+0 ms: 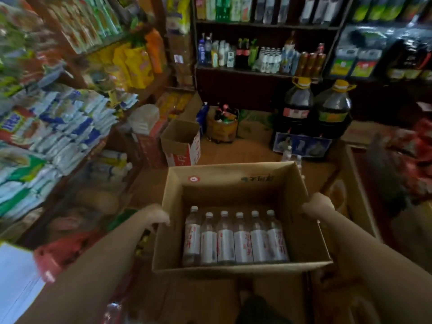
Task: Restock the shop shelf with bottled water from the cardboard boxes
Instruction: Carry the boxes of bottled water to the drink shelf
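While both arms reach in from the bottom corners of the frame, the left hand (157, 215) grips the left wall of an open cardboard box (236, 181), its fingers curled over the rim, and the right hand (318, 205) grasps the right wall the same way. The box sits at lower centre, held level between them, its flaps standing up. Inside, along the near wall, six water bottles (235, 238) stand upright in a single row, touching one another, white caps up and white labels with red print facing the viewer. The far half of the box floor is bare cardboard. A round red sticker (194, 179) shows on the inner face of the far flap.

Just beyond the box, at centre, a smaller open carton with red print (183, 146) stands on the brown floor. To its right, a round basket (222, 127) holds a few small bottles. Further right, two big dark jugs with yellow caps (315, 106) sit on top of a blue printed case (301, 143), and a couple of loose clear bottles (288, 153) stand at the foot of that case.

A dark wooden shelf unit (264, 72) fills the upper centre, its middle shelf crowded with drink bottles and cans. Down the left side of the frame, slanting racks carry packets in blue, white and yellow (70, 127), blurred at the edge. A red plastic bag (63, 251) lies at lower left, beside the left forearm.
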Action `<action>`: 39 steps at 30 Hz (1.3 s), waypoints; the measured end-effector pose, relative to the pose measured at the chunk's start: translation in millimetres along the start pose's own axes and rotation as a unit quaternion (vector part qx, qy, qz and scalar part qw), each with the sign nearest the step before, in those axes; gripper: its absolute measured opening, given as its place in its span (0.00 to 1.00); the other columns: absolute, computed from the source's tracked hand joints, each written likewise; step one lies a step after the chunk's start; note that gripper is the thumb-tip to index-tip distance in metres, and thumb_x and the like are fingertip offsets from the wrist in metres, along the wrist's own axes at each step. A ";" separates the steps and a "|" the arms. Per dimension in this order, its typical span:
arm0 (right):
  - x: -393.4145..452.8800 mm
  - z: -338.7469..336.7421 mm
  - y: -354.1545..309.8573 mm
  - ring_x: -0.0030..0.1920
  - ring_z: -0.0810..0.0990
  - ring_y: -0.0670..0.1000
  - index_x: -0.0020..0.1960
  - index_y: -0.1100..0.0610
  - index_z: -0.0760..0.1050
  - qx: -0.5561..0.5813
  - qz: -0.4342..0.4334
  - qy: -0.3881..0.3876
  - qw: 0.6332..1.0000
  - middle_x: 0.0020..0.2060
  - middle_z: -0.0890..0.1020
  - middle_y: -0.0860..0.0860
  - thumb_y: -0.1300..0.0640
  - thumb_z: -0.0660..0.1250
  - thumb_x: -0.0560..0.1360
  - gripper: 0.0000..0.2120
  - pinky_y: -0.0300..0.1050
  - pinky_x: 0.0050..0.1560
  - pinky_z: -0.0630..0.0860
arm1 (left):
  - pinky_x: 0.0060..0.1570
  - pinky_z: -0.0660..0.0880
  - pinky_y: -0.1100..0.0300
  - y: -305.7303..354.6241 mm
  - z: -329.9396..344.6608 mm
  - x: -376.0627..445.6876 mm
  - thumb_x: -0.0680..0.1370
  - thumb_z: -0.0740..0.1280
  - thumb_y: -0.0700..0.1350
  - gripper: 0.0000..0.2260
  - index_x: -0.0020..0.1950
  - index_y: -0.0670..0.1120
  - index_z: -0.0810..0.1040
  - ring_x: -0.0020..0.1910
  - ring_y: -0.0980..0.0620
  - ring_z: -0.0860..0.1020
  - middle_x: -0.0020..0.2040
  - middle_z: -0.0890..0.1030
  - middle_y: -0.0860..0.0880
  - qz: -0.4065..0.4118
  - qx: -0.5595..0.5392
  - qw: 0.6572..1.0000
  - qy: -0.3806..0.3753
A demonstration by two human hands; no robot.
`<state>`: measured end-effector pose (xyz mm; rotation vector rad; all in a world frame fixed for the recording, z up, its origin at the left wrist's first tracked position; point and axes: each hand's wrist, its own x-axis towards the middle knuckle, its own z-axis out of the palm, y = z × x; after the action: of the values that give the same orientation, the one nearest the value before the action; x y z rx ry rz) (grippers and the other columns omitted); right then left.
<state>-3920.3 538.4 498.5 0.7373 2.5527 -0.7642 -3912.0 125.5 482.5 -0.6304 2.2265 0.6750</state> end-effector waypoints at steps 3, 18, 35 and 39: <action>79.4 -6.6 -66.6 0.37 0.78 0.53 0.37 0.58 0.72 -0.033 -0.034 -0.016 0.999 0.34 0.77 0.54 0.60 0.65 0.75 0.08 0.45 0.37 0.78 | 0.48 0.79 0.51 26.2 -27.7 47.9 0.74 0.69 0.36 0.08 0.52 0.37 0.79 0.50 0.45 0.80 0.52 0.82 0.40 -0.027 -0.085 0.996 0.002; 350.6 81.6 -418.2 0.38 0.75 0.54 0.46 0.61 0.70 -0.166 -0.154 -0.115 0.967 0.38 0.75 0.56 0.61 0.71 0.72 0.09 0.45 0.35 0.73 | 0.53 0.79 0.51 45.2 -154.9 265.7 0.77 0.64 0.39 0.13 0.61 0.38 0.75 0.54 0.42 0.80 0.52 0.79 0.41 -0.181 -0.286 0.939 0.055; 476.0 248.9 -684.6 0.43 0.76 0.52 0.53 0.56 0.76 -0.446 -0.314 -0.253 0.799 0.50 0.77 0.53 0.45 0.62 0.77 0.15 0.42 0.45 0.73 | 0.50 0.76 0.54 27.9 -193.1 383.6 0.75 0.66 0.41 0.15 0.59 0.36 0.78 0.53 0.41 0.80 0.54 0.81 0.36 -0.392 -0.347 0.849 0.065; 498.5 292.1 -709.8 0.32 0.70 0.49 0.49 0.61 0.76 -0.472 -0.282 -0.247 0.798 0.36 0.74 0.52 0.52 0.62 0.79 0.11 0.37 0.29 0.65 | 0.49 0.77 0.54 24.9 -189.0 419.6 0.76 0.66 0.44 0.14 0.57 0.37 0.78 0.52 0.41 0.80 0.53 0.81 0.36 -0.419 -0.373 0.827 0.046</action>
<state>-4667.1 44.3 309.6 -0.5064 2.2025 0.2358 -4281.9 -72.6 291.8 -1.9055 1.4233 1.0134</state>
